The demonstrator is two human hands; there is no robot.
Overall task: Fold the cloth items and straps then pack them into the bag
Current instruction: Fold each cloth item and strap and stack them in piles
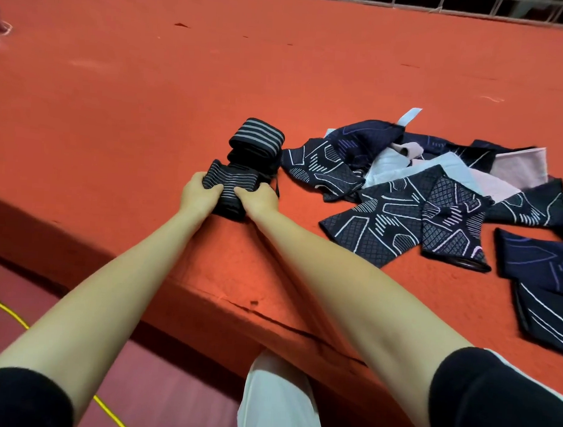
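A garment or textile workroom, by the look of it. A broad work table (149, 92) covered in orange-red felt carries loose patterned cloth pieces (387, 215), with stray threads (2, 32) at its far corner.

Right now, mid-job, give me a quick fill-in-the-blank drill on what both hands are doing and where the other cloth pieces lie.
1. Both the left hand and the right hand grip the same black ____ strap.
2. A second rolled strap lies just ____ the held one, farther from the person.
3. The patterned navy cloth pieces lie scattered to the ____ of the straps.
4. Everything rests on a ____ coloured surface.

Missing words: striped; beyond; right; red-orange
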